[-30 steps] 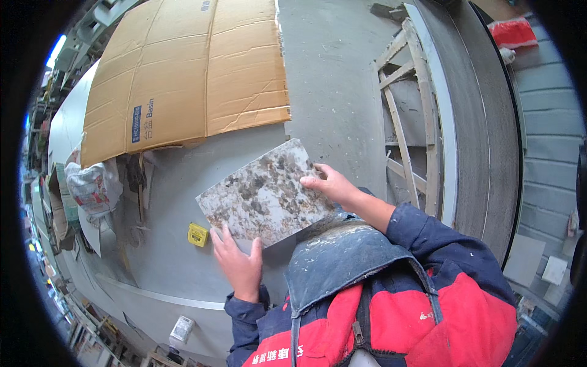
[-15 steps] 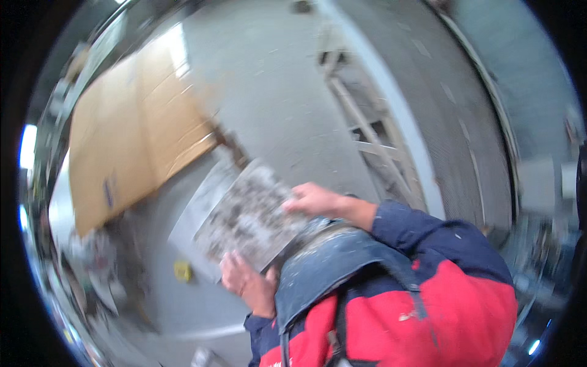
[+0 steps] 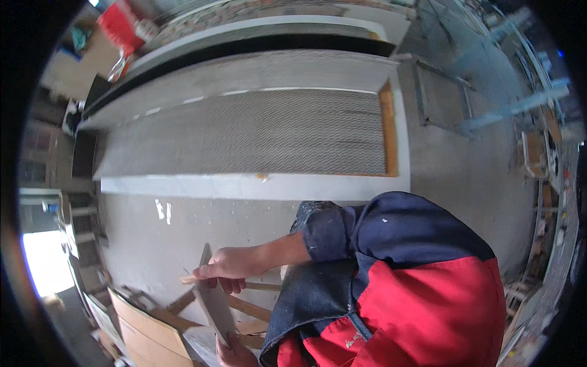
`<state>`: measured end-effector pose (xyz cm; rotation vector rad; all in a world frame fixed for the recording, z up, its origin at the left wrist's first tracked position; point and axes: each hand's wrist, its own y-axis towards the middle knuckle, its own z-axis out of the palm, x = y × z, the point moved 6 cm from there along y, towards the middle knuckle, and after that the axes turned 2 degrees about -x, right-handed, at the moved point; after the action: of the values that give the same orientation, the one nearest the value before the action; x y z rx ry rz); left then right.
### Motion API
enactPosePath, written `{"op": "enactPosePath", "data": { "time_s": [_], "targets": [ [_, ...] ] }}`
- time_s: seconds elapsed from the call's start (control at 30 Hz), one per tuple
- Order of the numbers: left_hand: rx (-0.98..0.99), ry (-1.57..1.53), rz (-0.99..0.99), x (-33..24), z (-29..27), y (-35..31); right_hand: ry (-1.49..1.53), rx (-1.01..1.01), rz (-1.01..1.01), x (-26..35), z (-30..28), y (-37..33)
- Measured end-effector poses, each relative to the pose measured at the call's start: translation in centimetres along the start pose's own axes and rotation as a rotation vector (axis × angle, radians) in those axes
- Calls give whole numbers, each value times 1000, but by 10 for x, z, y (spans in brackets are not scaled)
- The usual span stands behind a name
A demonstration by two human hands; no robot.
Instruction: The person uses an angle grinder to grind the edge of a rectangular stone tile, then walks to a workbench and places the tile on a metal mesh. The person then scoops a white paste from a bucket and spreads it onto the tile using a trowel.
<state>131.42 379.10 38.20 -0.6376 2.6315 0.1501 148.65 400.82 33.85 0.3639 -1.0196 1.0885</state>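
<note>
The slab [image 3: 215, 311], at seven o'clock, is picked up but not set down: right hand [image 3: 229, 264] grips its twelve-o'clock end, left hand [image 3: 235, 353] its six-o'clock end; what remains is unclear.

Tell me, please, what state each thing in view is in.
Slab, held tilted, nearly edge-on to the camera
Right hand, closed on the slab near its upper end
Left hand, at the slab's lower end, partly out of frame
Grey textured panel, uncovered
Cardboard sheet, partly in view
Red bag, crumpled
</note>
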Motion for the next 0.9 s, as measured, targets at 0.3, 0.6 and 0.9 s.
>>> {"op": "enactPosePath", "data": {
  "time_s": [0.3, 0.6, 0.9],
  "targets": [
    [720, -490, 165, -171, 126, 75, 191, -689, -281, -37, -171, -264],
    [714, -307, 346, -363, 195, 39, 348, -1372, -288, -88, -218, -517],
    [447, -139, 343, -483, 267, 13, 263, -1305, -109, -87, -327, -619]
  ]
}}
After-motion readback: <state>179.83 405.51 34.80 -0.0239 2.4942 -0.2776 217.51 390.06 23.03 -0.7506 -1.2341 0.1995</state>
